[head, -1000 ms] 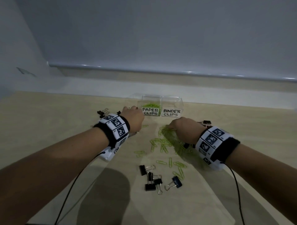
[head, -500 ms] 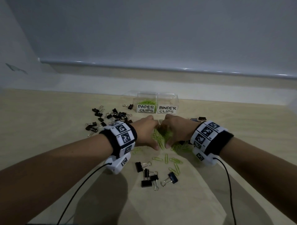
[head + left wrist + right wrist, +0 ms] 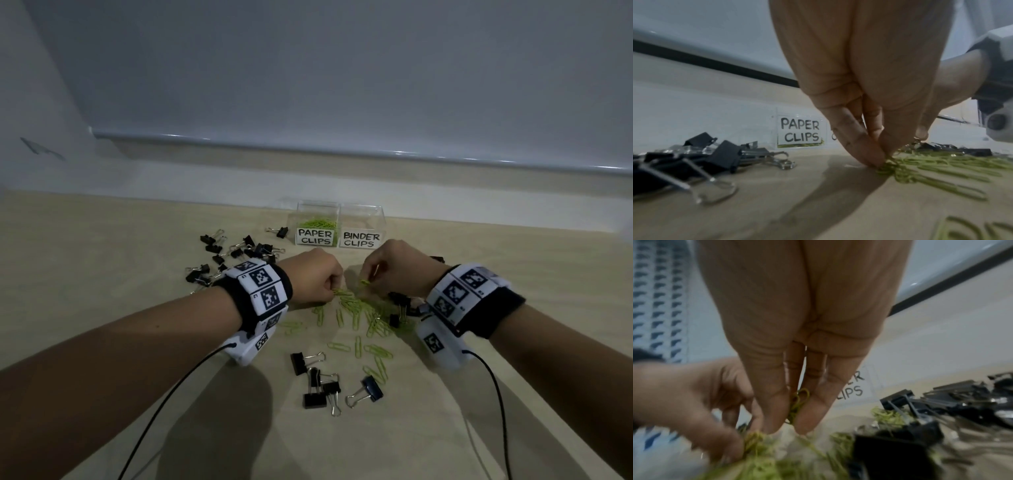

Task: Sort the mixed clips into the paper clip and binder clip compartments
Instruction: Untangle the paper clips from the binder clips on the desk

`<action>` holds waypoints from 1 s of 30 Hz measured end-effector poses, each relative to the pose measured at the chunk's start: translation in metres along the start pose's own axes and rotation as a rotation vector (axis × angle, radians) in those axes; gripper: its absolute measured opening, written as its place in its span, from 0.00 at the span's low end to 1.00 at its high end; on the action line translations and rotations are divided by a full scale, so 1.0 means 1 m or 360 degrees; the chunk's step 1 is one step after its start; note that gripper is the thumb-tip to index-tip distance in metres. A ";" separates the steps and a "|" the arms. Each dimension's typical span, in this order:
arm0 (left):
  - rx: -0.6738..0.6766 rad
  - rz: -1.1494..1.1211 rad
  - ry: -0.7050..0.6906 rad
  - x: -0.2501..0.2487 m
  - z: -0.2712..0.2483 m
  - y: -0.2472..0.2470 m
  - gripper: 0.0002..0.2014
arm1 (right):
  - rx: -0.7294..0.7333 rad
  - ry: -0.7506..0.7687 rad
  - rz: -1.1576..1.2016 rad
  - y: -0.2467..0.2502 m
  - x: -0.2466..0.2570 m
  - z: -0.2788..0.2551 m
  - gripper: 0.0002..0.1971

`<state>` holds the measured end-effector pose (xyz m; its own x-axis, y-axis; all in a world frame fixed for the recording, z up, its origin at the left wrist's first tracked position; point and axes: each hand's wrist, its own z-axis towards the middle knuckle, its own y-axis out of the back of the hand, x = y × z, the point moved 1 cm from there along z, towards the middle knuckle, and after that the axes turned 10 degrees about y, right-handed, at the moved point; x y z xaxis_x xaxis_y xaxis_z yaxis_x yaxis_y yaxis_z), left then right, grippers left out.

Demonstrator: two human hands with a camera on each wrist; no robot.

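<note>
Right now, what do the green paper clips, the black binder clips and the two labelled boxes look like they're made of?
Green paper clips: bent wire, apparently with a matte coloured coating.
Black binder clips: likely painted sheet metal, with shiny bare wire handles.
Labelled boxes: clear, glossy, probably plastic or acrylic; the green clips inside show through. Labels look like white paper.

— How is the light?

— Dim and cool. Soft grey shadows of both arms fall on the table [image 3: 102, 257] toward the wearer, so light comes from ahead and above. A thin glare line runs along the ledge [image 3: 342, 145] on the wall.

— Sharpness?

— The head view is fairly clear, though the ledge bows at the edges. In the left wrist view the left hand [image 3: 855, 81] is sharp; the black clips [image 3: 694, 155] left of it are soft. The right wrist view is smeared below the right hand [image 3: 797, 329].
</note>
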<state>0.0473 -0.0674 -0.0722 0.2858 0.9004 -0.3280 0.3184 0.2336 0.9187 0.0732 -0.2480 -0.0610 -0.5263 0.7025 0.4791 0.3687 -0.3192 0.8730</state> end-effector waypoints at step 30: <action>-0.0086 0.0061 0.0113 0.030 0.005 0.046 0.24 | 0.0453 0.0096 -0.0336 0.004 0.013 -0.005 0.29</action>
<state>0.0750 -0.0309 -0.0408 0.2317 0.9323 -0.2778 0.2588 0.2162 0.9414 0.0635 -0.2436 -0.0508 -0.6549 0.6925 0.3027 0.4409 0.0248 0.8972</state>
